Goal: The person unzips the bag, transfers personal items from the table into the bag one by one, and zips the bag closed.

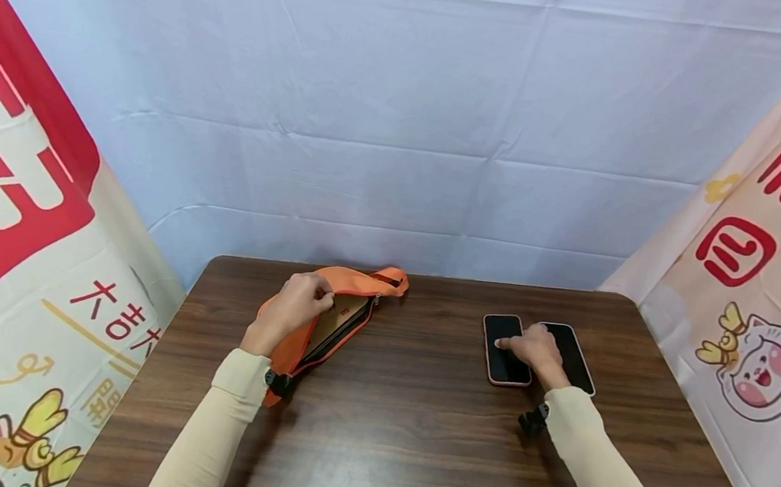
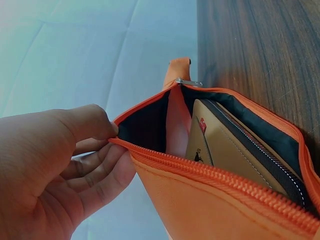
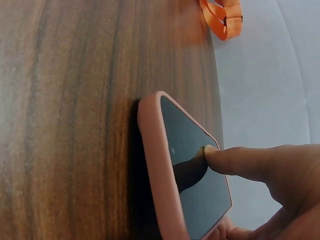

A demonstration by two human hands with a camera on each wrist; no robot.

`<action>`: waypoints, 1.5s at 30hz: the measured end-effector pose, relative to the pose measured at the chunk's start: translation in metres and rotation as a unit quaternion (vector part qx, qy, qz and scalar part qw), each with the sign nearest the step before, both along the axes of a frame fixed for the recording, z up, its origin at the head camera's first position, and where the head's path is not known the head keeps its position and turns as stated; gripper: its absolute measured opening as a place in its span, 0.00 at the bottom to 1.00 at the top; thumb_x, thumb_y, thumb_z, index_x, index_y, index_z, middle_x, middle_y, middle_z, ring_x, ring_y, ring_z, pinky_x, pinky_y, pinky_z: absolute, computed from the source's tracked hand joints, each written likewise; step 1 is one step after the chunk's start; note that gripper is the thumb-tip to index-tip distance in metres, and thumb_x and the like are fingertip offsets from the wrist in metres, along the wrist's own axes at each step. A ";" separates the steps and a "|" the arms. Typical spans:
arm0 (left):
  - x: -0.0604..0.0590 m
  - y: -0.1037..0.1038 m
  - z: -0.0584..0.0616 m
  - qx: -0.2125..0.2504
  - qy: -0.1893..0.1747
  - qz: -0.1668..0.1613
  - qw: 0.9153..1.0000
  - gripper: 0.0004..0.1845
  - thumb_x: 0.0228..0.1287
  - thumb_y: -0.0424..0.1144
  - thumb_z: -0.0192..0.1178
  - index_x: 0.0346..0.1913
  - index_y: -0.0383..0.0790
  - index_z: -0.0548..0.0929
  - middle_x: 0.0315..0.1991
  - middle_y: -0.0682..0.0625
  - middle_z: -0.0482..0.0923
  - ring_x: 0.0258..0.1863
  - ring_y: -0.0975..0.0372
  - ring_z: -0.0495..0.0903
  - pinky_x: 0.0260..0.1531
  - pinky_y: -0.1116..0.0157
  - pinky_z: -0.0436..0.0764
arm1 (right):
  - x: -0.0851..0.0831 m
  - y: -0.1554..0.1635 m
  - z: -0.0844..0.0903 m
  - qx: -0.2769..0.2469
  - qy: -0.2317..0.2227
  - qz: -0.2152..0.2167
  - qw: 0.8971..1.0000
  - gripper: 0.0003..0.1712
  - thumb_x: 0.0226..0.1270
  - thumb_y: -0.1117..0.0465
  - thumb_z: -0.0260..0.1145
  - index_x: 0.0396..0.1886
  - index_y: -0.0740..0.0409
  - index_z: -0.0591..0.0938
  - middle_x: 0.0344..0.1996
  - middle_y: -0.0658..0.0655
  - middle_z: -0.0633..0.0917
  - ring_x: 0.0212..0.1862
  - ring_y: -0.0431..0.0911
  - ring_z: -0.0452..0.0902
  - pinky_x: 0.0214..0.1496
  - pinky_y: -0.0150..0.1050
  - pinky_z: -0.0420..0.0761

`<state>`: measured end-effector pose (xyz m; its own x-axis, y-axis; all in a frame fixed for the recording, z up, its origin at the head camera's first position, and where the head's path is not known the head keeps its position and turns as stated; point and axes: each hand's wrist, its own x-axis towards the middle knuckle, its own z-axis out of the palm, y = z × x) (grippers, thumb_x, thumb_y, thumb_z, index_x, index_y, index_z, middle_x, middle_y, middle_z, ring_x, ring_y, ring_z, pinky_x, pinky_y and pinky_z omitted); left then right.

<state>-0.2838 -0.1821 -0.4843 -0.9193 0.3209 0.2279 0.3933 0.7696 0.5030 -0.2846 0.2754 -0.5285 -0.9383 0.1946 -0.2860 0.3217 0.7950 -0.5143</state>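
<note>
An orange zip pouch [image 1: 294, 344] lies at the table's back left with its mouth open. My left hand [image 1: 313, 295] pinches the upper zipper edge of the pouch [image 2: 210, 200] between thumb and fingers and holds it apart. A tan wallet [image 2: 225, 150] with a dark zip stands inside the pouch. At the right, a phone in a pink case [image 1: 505, 363] lies screen up. My right hand [image 1: 526, 347] rests over it, and a straight finger [image 3: 212, 152] touches the dark screen of the phone [image 3: 190, 170]. A second, black phone [image 1: 574, 358] lies just right of it, partly under the hand.
The brown wooden table [image 1: 414, 428] has its far edge just behind the pouch and phones. The pouch's orange strap [image 3: 222, 17] trails toward that edge. A pale blue cloth [image 1: 404, 118] hangs behind, and printed banners [image 1: 5, 235] close both sides.
</note>
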 end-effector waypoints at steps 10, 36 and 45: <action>-0.002 -0.001 -0.004 0.005 0.001 -0.003 1.000 0.06 0.76 0.32 0.64 0.44 0.36 0.90 0.42 0.43 0.88 0.37 0.57 0.86 0.41 0.57 0.88 | -0.004 0.000 0.000 -0.015 -0.006 0.002 1.000 0.27 0.69 0.49 0.72 0.40 0.71 0.76 0.31 0.63 0.79 0.33 0.53 0.77 0.34 0.41 0.75; 0.001 -0.002 -0.002 0.003 0.000 0.002 1.000 0.06 0.75 0.33 0.65 0.44 0.35 0.90 0.41 0.43 0.88 0.37 0.57 0.87 0.40 0.57 0.88 | -0.003 -0.011 -0.005 -0.071 0.007 0.014 0.997 0.42 0.73 0.51 0.65 0.68 0.83 0.63 0.48 0.76 0.77 0.39 0.58 0.83 0.38 0.46 0.84; 0.002 -0.001 0.001 0.004 -0.001 0.005 1.000 0.05 0.75 0.32 0.65 0.43 0.35 0.91 0.42 0.43 0.88 0.38 0.56 0.87 0.41 0.57 0.89 | -0.002 -0.010 -0.009 -0.056 0.029 0.024 0.998 0.39 0.73 0.51 0.64 0.68 0.81 0.68 0.49 0.76 0.80 0.38 0.57 0.85 0.37 0.46 0.85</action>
<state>-0.2815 -0.1829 -0.4830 -0.9232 0.3090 0.2283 0.3838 0.7701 0.5095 -0.2868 0.2650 -0.5372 -0.9613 0.1195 -0.2483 0.2521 0.7451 -0.6174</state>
